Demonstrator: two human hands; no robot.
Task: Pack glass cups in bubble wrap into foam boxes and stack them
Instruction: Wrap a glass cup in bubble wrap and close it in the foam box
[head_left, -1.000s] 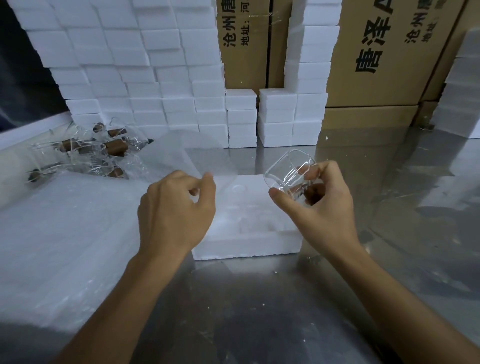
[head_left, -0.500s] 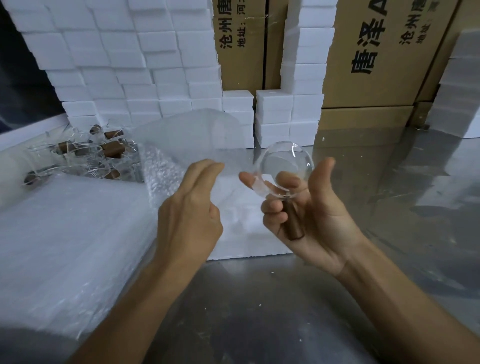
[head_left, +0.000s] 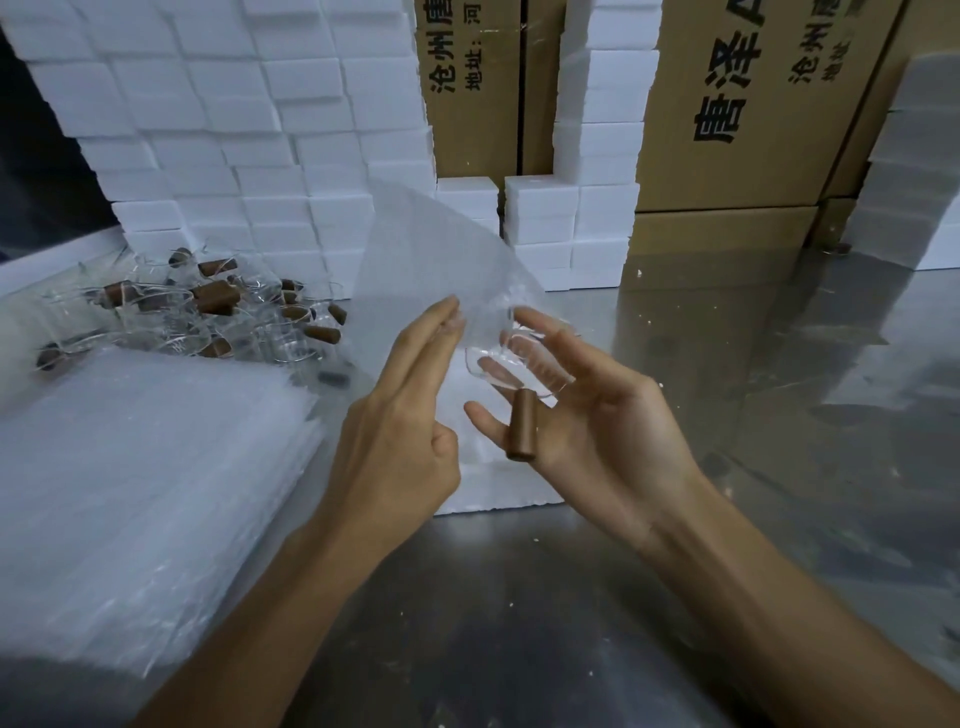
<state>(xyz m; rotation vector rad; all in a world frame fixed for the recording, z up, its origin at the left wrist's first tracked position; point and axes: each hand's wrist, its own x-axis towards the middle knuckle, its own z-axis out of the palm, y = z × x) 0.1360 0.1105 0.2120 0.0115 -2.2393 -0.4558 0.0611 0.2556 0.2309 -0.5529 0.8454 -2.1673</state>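
1. Glass, seen from the head camera: a clear glass cup with a brown wooden handle lies in the right hand, which is turned palm up. The cup rests across the loosely curved fingers, thumb beside its rim, handle pointing down toward the palm.
2. Held up between the hands, a sheet of bubble wrap rises behind the cup, its lower edge at the fingertips.
3. The left hand has its fingers straight and close together, tips touching the sheet's lower edge just beside the cup; whether the sheet is pinched there, I cannot tell.
4. Below both hands a white foam box sits on the shiny metal table, partly hidden by them.
5. To the left lies a thick stack of bubble wrap sheets.
6. Beyond that stack a heap of more glass cups with brown handles lies jumbled together.
7. Along the back, white foam boxes are piled into a wall, with lower piles near the middle.
8. Brown cardboard cartons printed with black characters stand behind and beside them.
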